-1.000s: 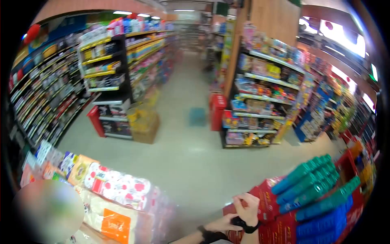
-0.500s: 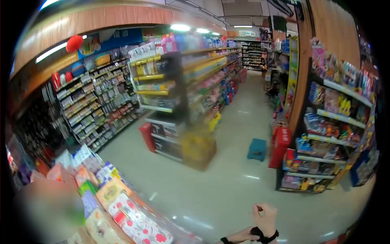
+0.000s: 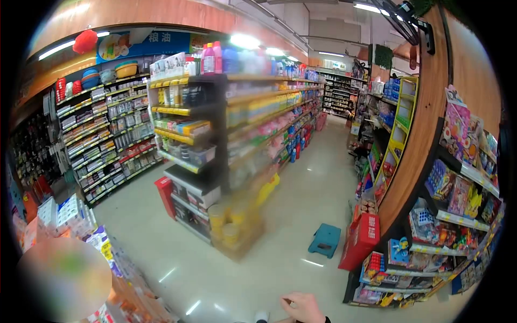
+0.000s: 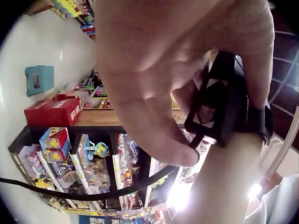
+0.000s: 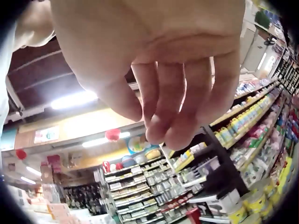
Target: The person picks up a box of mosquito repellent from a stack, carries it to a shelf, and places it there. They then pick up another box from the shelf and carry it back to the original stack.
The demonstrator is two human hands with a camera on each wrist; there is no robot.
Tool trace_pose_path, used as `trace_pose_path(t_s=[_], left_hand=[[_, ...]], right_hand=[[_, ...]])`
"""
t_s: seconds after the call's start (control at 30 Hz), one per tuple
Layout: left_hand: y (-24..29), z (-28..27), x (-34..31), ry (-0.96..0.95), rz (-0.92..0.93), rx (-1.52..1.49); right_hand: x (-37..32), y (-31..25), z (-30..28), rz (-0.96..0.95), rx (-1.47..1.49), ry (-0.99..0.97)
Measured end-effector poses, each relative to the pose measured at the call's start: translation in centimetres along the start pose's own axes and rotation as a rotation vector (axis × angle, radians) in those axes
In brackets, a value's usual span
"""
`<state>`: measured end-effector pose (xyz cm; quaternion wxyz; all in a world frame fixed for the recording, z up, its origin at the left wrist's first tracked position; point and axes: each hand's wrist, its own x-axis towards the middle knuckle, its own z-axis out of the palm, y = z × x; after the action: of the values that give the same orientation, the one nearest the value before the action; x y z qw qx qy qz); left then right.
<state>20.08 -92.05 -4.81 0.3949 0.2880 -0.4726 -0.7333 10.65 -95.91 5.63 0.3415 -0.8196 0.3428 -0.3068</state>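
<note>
Low in the head view, my right hand (image 3: 304, 308) is held out in front, a dark band at its wrist. The right wrist view shows this right hand (image 5: 154, 60) with its fingers loosely bent and nothing between them. In the left wrist view, my left hand (image 4: 145, 79) grips a black wrist camera (image 4: 224, 102) strapped to the other forearm, its fingers and thumb curled round it. A black cable (image 4: 93, 196) trails across the same view. The head view's lower edge cuts off most of the left hand.
A blue-green stool (image 3: 325, 240) stands on the aisle floor beside a red box (image 3: 362, 241). Stocked shelves (image 3: 186, 110) line the left, with a carton of yellow tubs (image 3: 234, 231) at their foot. Toy shelves (image 3: 431, 237) stand at right; packaged goods (image 3: 105, 245) lie lower left.
The view has swung left, then closer to the aisle. Stacked red and green packs at lower right have gone from sight. Both hands sit lower in the head view.
</note>
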Motion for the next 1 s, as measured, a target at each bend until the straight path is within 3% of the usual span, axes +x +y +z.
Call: trace_pose_path(t_s=[0.1, 0.2, 0.3, 0.4, 0.5, 0.6, 0.63, 0.67, 0.73, 0.77, 0.83, 0.97, 1.0], left_hand=[[3.7, -5.7, 5.9, -0.01, -0.009, 0.005], [5.7, -10.5, 10.9, 0.002, -0.02, -0.008], [8.9, -15.2, 16.2, 0.053, -0.026, -0.014], [10.6, -19.7, 20.7, 0.238, -0.043, -0.084], [9.2, -24.6, 25.4, 0.519, 0.02, -0.231], [11.5, -31.8, 33.1, 0.531, 0.058, -0.088], [12.4, -33.5, 35.9, 0.552, 0.207, -0.123], [15.5, -34.1, 38.4, 0.596, 0.244, -0.131], [20.5, -34.6, 43.6, 0.678, 0.403, -0.541], [23.0, -34.6, 45.2, 0.653, 0.431, -0.577], [27.7, -35.2, 50.2, 0.557, 0.524, -0.662], [29.8, -39.5, 57.4, 0.634, 0.534, -0.269], [29.9, -40.9, 58.9, 0.671, 0.452, -0.15]], right_hand=[[7.5, 4.5, -1.1, -0.093, -0.177, 0.018], [14.5, 4.2, -4.6, -0.116, -0.104, 0.115], [20.1, 7.6, -6.7, -0.102, -0.159, 0.206], [23.5, 13.6, -7.8, 0.025, -0.096, 0.181], [26.8, 21.5, -5.5, 0.355, 0.268, 0.189], [31.1, 25.6, -8.6, 0.356, 0.081, 0.097], [32.3, 28.4, -9.2, 0.37, 0.101, -0.089], [34.1, 29.9, -10.0, 0.349, 0.16, -0.214], [38.9, 31.8, -11.6, 0.28, 0.279, -0.448], [41.1, 32.4, -12.2, 0.21, 0.281, -0.496], [45.8, 32.3, -14.0, 0.234, 0.545, -0.378], [53.3, 33.8, -18.0, 0.355, 0.588, -0.3], [54.6, 34.9, -18.1, 0.383, 0.648, -0.317]])
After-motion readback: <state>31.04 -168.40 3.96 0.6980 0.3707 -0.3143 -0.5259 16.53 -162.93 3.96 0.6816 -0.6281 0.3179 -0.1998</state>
